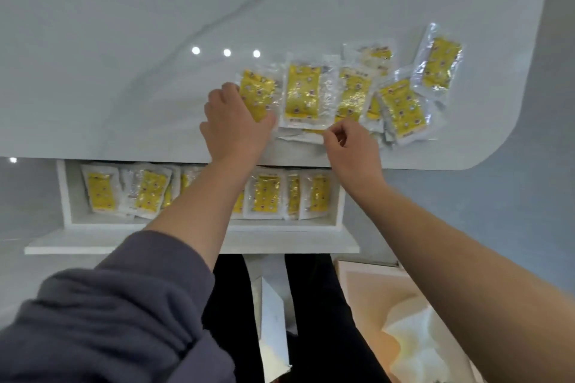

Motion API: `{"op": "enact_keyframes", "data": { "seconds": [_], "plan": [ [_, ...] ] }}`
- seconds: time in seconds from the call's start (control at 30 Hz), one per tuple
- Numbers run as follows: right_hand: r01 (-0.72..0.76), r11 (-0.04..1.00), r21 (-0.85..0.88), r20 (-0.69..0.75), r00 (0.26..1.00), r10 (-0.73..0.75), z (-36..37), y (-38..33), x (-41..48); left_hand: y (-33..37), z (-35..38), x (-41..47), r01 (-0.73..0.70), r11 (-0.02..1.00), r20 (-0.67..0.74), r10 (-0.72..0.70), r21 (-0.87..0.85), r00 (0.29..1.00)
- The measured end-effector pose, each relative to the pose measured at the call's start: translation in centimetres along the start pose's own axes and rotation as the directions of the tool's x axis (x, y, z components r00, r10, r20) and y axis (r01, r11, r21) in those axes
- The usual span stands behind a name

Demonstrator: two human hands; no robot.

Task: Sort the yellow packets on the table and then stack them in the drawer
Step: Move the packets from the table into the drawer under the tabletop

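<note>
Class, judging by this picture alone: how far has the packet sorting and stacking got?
Done: a row of packets already sits in the open drawer. In hand: the left hand and right hand gather packets on the table. Left: the far-right packet and its neighbours.
</note>
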State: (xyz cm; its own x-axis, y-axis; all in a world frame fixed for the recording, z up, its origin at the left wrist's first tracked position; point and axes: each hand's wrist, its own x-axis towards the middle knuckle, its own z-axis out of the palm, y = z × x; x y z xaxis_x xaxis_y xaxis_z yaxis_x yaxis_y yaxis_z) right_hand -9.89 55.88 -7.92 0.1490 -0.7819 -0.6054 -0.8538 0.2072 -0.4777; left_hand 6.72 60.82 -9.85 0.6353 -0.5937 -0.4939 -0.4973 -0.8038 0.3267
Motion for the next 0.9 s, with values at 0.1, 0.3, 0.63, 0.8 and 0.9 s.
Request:
{"op": "enact_keyframes", "data": {
  "seconds": [0.1, 0.3, 0.63, 0.8, 0.9],
  "plan": [
    [0.013, 0.997, -0.072, -0.205, 0.978, -0.027, -3.1, 2.0, 2.8, 2.3, 1.3, 1.1, 0.096, 0.995, -0.020, -0.096, 0.025, 0.995],
    [-0.242, 0.952, -0.187, -0.282, 0.942, 0.184, -6.4, 5.3, 6.1, 3.1, 1.6, 2.6, 0.370, 0.925, -0.015, -0.370, 0.086, 0.929],
    [-0.339, 0.919, -0.199, -0.233, 0.928, 0.292, -8.1, 6.0, 7.7, 2.7, 0.4, 3.3, 0.465, 0.884, 0.069, -0.462, -0.046, 0.884],
    [-0.348, 0.935, -0.061, -0.185, 0.925, 0.332, -8.9, 6.6, 7.8, 2.2, -1.1, 2.4, 0.412, 0.897, 0.056, -0.408, -0.161, 0.911],
    [-0.327, 0.944, 0.049, -0.179, 0.927, 0.331, -9.5, 6.5, 7.1, 2.3, -2.0, 1.6, 0.349, 0.882, 0.029, -0.358, -0.317, 0.933]
  ]
}}
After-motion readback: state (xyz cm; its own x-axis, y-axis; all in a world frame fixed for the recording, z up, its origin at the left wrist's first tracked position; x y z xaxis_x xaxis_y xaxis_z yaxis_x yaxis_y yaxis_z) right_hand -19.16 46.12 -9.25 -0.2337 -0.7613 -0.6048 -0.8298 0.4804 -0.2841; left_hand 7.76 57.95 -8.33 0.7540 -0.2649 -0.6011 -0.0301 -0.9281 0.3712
